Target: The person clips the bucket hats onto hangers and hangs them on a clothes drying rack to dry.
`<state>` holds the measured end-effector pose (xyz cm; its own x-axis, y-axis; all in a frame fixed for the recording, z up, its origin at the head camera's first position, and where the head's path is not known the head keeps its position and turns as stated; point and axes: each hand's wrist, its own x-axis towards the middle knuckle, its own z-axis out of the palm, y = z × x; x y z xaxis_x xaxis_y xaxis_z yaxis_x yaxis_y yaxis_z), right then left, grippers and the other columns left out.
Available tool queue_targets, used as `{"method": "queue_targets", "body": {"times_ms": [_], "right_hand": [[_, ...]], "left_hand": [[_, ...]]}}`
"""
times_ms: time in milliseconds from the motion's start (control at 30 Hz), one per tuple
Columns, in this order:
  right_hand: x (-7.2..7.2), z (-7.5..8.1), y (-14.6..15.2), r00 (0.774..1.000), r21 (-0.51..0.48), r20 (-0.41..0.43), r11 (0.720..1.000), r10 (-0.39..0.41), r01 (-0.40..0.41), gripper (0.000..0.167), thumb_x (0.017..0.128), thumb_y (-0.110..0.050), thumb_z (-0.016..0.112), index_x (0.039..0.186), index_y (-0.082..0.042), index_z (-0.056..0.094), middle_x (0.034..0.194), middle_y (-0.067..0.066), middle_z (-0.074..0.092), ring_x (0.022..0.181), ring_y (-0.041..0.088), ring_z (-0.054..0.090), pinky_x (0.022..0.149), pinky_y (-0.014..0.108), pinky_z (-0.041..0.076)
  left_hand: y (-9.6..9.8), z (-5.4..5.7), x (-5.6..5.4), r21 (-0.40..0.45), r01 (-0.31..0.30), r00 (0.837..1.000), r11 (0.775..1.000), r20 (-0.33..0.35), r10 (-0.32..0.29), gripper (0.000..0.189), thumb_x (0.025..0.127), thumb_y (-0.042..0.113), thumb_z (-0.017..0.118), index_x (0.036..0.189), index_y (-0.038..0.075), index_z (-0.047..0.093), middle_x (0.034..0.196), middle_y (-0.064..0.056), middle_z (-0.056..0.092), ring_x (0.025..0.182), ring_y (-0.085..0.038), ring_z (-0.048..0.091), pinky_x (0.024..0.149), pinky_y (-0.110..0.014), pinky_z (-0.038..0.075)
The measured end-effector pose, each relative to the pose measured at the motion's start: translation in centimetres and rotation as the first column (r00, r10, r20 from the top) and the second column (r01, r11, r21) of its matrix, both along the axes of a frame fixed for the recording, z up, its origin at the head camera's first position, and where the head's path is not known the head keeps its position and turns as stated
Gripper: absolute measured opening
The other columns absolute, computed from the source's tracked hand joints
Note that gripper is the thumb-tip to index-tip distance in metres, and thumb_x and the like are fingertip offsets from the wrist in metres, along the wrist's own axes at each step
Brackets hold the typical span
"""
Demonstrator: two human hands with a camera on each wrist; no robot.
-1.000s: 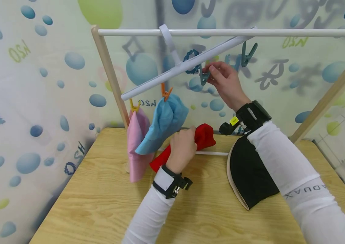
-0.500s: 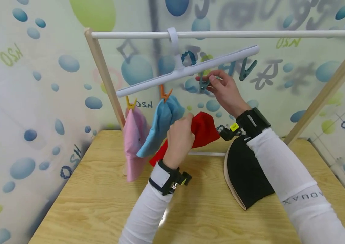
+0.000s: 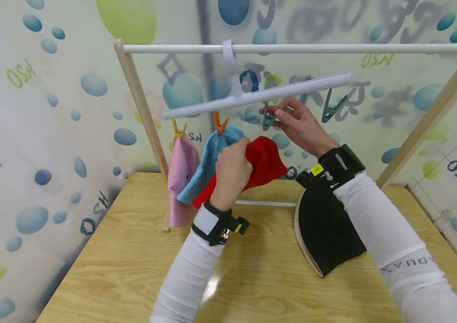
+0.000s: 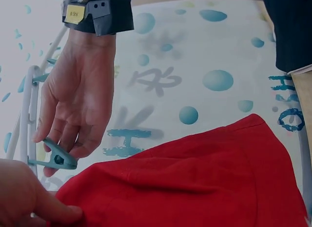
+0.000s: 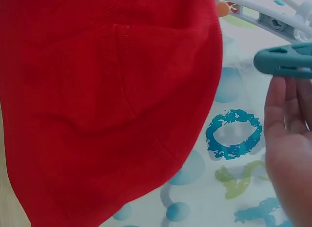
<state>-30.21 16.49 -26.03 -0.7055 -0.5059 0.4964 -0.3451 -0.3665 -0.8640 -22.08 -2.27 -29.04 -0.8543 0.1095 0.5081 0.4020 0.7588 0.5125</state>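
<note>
My left hand (image 3: 232, 175) grips a red cloth hat (image 3: 266, 163) by its upper edge, lifted off the table below the hanger. The hat fills much of the right wrist view. My right hand (image 3: 302, 125) pinches a teal clothespin (image 3: 267, 119) that hangs from the white hanger (image 3: 293, 89). In the left wrist view the clothespin (image 4: 57, 157) is between thumb and fingers, above the red cloth and apart from it. Left of my hands, a light blue hat (image 3: 208, 159) hangs from an orange clothespin (image 3: 220, 124), and a pink hat (image 3: 181, 184) from a yellow clothespin (image 3: 179, 130).
The hanger hooks over the white rod (image 3: 313, 48) of a rack with wooden posts (image 3: 141, 105). Another teal clothespin (image 3: 332, 107) hangs near the hanger's right end. A black hat with beige lining (image 3: 325, 229) lies on the wooden table (image 3: 123, 278), partly behind my right forearm.
The hanger has tipped closer to level, its right end lower. My left hand has raised the red hat towards the hanger. My right hand has come down slightly with the teal clothespin.
</note>
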Motion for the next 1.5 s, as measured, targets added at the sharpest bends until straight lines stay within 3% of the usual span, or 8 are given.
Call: {"method": "queue_targets", "body": {"times_ms": [67,267,433,633,867,1200,1500], "right_hand": [[0.0,0.2,0.0,1.0,0.03,0.004,0.999,0.018,-0.018,0.015,0.094,-0.016,0.061,0.107,-0.012,0.056,0.127,0.012,0.055,0.124,0.031,0.044,0.104,0.038,0.035],[-0.2,1.0,0.2,0.995,0.132,0.041,0.987,0.092,-0.097,0.047,0.097,-0.015,0.058,0.142,-0.018,0.047,0.133,0.009,0.051,0.127,0.034,0.038,0.106,0.038,0.035],[-0.4,1.3,0.4,0.988,0.149,0.064,0.978,0.14,-0.148,0.035,0.096,-0.014,0.059,0.131,-0.015,0.06,0.127,0.007,0.054,0.122,0.028,0.041,0.102,0.034,0.039],[-0.1,1.7,-0.5,0.985,0.092,0.042,0.981,0.165,-0.168,0.031,0.09,-0.016,0.067,0.121,-0.014,0.063,0.112,0.007,0.059,0.108,0.024,0.05,0.097,0.032,0.042],[0.5,1.5,-1.7,0.996,0.029,0.052,0.997,0.072,-0.074,0.03,0.082,-0.02,0.075,0.11,-0.013,0.067,0.101,0.007,0.064,0.101,0.023,0.053,0.097,0.032,0.04],[1.1,1.5,-2.0,0.999,0.085,0.033,0.996,-0.006,0.003,0.02,0.088,-0.014,0.07,0.108,-0.014,0.068,0.097,0.007,0.069,0.104,0.027,0.055,0.101,0.042,0.035],[1.2,0.9,-1.3,0.996,0.139,0.039,0.988,-0.08,0.074,0.028,0.097,-0.009,0.056,0.123,-0.016,0.066,0.116,0.005,0.06,0.115,0.025,0.045,0.101,0.037,0.034]], "left_hand": [[0.1,0.2,-0.1,0.004,0.013,1.0,1.0,0.007,-0.013,0.025,0.09,-0.006,0.053,0.11,0.001,0.064,0.069,-0.007,0.055,0.061,-0.022,0.053,0.046,-0.028,0.04],[0.1,0.7,0.2,-0.025,0.033,0.999,0.999,0.037,-0.033,0.024,0.091,-0.002,0.057,0.114,0.002,0.063,0.079,-0.009,0.063,0.066,-0.023,0.056,0.054,-0.03,0.048],[0.4,1.3,0.3,-0.036,0.036,0.999,0.999,0.031,-0.035,0.024,0.092,-0.001,0.057,0.115,0.003,0.063,0.079,-0.009,0.064,0.065,-0.023,0.056,0.054,-0.03,0.049],[0.9,2.1,0.1,-0.057,0.024,1.0,0.998,0.014,-0.023,0.023,0.092,-0.001,0.057,0.113,0.002,0.063,0.073,-0.008,0.06,0.064,-0.022,0.055,0.051,-0.029,0.046],[1.2,2.3,0.1,-0.084,0.005,1.0,0.996,0.01,-0.004,0.017,0.094,0.0,0.053,0.106,0.003,0.065,0.07,-0.007,0.058,0.063,-0.024,0.057,0.051,-0.031,0.046],[1.1,2.4,1.2,-0.027,-0.013,0.999,1.0,-0.037,0.012,0.013,0.096,0.003,0.053,0.102,0.0,0.064,0.065,-0.007,0.056,0.054,-0.021,0.053,0.047,-0.027,0.044],[0.7,2.6,1.7,0.025,-0.024,0.992,0.999,-0.12,0.027,0.014,0.098,0.003,0.05,0.103,-0.002,0.062,0.063,-0.008,0.05,0.054,-0.021,0.052,0.048,-0.03,0.044]]}}
